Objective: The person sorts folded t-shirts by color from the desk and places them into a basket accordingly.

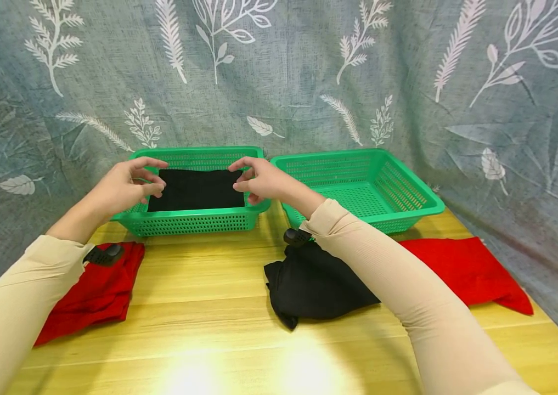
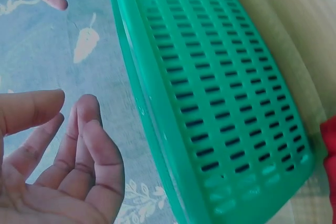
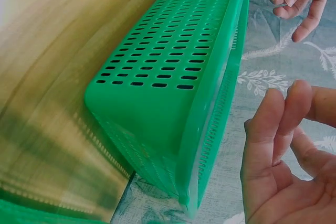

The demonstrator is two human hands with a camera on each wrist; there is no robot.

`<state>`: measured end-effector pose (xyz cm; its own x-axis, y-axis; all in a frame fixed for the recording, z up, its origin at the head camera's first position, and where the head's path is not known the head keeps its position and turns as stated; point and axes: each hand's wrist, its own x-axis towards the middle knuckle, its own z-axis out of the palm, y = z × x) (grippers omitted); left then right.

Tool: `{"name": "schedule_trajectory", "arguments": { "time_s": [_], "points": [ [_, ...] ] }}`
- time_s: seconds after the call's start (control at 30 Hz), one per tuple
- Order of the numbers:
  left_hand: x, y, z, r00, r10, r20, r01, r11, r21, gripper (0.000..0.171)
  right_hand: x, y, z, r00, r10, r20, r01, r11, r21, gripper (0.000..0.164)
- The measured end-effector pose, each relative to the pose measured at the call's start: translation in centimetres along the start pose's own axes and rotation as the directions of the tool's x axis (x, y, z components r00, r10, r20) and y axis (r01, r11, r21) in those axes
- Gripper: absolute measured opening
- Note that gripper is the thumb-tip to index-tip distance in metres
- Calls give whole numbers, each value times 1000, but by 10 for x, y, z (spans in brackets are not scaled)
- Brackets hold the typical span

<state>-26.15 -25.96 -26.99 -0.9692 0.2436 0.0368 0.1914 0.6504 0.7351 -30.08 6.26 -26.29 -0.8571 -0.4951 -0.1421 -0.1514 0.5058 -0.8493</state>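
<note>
A folded black cloth (image 1: pixel 197 191) lies flat inside the left green basket (image 1: pixel 190 224). Over that basket's left end hovers my left hand (image 1: pixel 130 184), fingers loosely bent and nothing between them. My right hand (image 1: pixel 264 180) is above the right end, its fingers likewise relaxed and empty. In the left wrist view the left hand (image 2: pixel 63 166) is beside the perforated basket wall (image 2: pixel 226 93). The right wrist view has the right hand (image 3: pixel 289 166) near the basket rim (image 3: pixel 202 119), fingertips close together.
A second green basket (image 1: pixel 427 204) stands to the right with nothing in it. On the wooden table (image 1: pixel 199 307) lie a red cloth (image 1: pixel 111 291) at left, a crumpled black cloth (image 1: pixel 318 285) under my right forearm, and another red cloth (image 1: pixel 471 269) at right. A patterned curtain (image 1: pixel 298 71) hangs behind.
</note>
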Motion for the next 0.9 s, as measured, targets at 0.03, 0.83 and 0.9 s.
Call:
{"name": "schedule_trajectory", "arguments": {
  "time_s": [0.03,0.83,0.9],
  "points": [
    [-2,1,2,1000,7,3,-7,1000,-6,53,-4,1,-1,1000,-1,2,1,1000,3,44],
    [-58,59,106,933,260,251,-233,964,-131,40,-130,39,-35,997,4,79,2,997,-77,42],
    [-61,64,119,918,287,274,-261,957,-128,40,-141,43,-36,996,6,85,2,996,-95,42]
  ]
}}
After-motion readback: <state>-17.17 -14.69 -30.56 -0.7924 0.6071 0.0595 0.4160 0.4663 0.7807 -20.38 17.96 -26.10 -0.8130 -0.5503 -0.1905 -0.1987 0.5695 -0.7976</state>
